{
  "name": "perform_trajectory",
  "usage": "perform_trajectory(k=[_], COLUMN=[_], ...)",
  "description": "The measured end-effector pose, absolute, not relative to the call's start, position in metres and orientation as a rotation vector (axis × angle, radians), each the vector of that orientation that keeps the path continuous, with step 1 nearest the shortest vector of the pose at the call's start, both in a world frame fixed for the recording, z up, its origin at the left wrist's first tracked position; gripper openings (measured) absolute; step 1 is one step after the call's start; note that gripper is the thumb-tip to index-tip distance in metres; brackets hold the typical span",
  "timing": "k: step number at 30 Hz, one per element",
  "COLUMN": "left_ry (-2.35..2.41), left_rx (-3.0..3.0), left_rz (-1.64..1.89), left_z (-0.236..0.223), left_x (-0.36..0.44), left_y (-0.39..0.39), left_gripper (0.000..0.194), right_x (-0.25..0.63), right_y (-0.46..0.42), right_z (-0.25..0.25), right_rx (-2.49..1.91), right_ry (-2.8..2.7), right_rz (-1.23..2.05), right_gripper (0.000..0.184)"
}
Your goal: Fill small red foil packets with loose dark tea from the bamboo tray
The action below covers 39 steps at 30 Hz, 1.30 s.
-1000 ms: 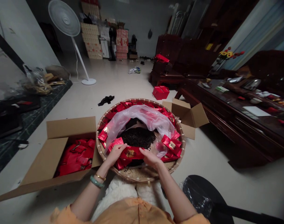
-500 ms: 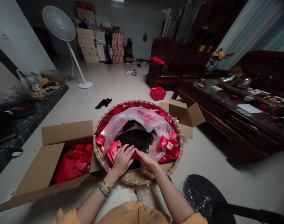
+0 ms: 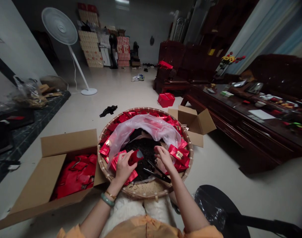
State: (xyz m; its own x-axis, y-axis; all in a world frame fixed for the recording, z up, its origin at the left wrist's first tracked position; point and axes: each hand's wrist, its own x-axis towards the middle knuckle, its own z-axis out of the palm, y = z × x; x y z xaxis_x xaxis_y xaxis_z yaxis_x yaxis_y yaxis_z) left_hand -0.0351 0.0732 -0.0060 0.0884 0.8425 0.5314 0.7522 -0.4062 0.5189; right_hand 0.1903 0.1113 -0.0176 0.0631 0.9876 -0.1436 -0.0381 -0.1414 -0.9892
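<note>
A round woven basket [image 3: 151, 191] rests in front of my lap. Inside it, a clear plastic bag [image 3: 151, 124] lies spread around a heap of dark loose tea leaves [image 3: 143, 145]. My left hand [image 3: 124, 165] is closed round a red tea pouch [image 3: 135, 157], whose greyish open end faces right. Just right of it, my right hand [image 3: 163, 158] hovers above the leaves, fingers apart and holding nothing. Black-handled tongs [image 3: 157, 173] lie below that hand, across the bag's near side. Red packets [image 3: 180, 154] with gold labels line the basket's edge.
To the left stands an open carton [image 3: 39, 181] full of red packets [image 3: 77, 173]. A smaller open carton [image 3: 197, 124] and a red box [image 3: 166, 99] sit beyond the basket. A dark wooden table [image 3: 222, 112] runs along the right; a black round base [image 3: 220, 211] is nearby.
My hands were together on the red pouch; now the right hand has let go and moved right. The pouch's open end and the tongs have come into sight.
</note>
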Motion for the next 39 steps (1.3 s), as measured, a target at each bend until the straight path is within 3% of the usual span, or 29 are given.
perform_trajectory(k=[1, 3, 6, 10, 19, 25, 30, 39], left_ry=[1.655, 1.656, 1.652, 1.664, 1.658, 1.646, 1.657, 1.646], left_rx=[2.206, 2.177, 2.163, 2.147, 2.125, 2.118, 2.092, 2.035], left_rz=[1.238, 1.255, 1.26, 1.265, 1.243, 1.249, 1.274, 1.316], left_z=[-0.006, -0.006, -0.007, -0.006, -0.007, -0.007, -0.006, -0.007], left_x=[-0.036, -0.036, -0.035, -0.036, -0.036, -0.034, -0.037, -0.034], left_y=[0.074, 0.074, 0.073, 0.071, 0.072, 0.072, 0.072, 0.073], left_gripper=[0.049, 0.048, 0.048, 0.046, 0.043, 0.043, 0.041, 0.037], right_x=[0.193, 0.194, 0.184, 0.162, 0.157, 0.156, 0.165, 0.174], right_y=[0.116, 0.124, 0.131, 0.134, 0.137, 0.142, 0.148, 0.142], right_z=[-0.026, -0.041, -0.056, -0.056, -0.052, -0.053, -0.051, -0.03], right_rx=[-1.44, -1.602, -1.778, -1.891, -1.889, -1.767, -1.693, -0.976], right_ry=[-1.176, -1.418, -1.669, -1.893, -1.866, -1.881, -1.646, -0.449], right_rz=[1.124, 0.892, 0.755, 0.664, 0.625, 0.681, 0.765, 1.648], right_gripper=[0.045, 0.067, 0.092, 0.099, 0.077, 0.072, 0.051, 0.036])
